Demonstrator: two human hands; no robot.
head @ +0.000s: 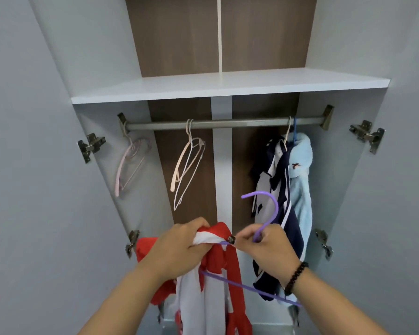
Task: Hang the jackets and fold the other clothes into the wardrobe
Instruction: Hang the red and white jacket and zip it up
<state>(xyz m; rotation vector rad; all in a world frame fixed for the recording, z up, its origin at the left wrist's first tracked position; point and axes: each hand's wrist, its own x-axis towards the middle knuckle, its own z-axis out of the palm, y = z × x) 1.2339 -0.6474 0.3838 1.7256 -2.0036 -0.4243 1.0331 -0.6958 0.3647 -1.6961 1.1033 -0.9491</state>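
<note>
A red and white jacket (pixel 218 281) hangs down in front of the open wardrobe. My left hand (pixel 179 247) grips its bunched collar. My right hand (pixel 269 245) holds the neck of a purple hanger (pixel 266 209), whose hook points up and whose lower bar runs under my right wrist. One arm of the hanger goes into the jacket's collar. Above, the metal rail (pixel 228 123) carries a navy and white jacket (pixel 273 180) and a light blue fleece jacket (pixel 302 180) at its right end.
Two bare white hangers (pixel 186 168) hang at the rail's middle and a pink one (pixel 131 163) at its left end. A white shelf (pixel 228 85) lies above the rail. Both wardrobe doors stand open, with hinges (pixel 368 136) along the sides.
</note>
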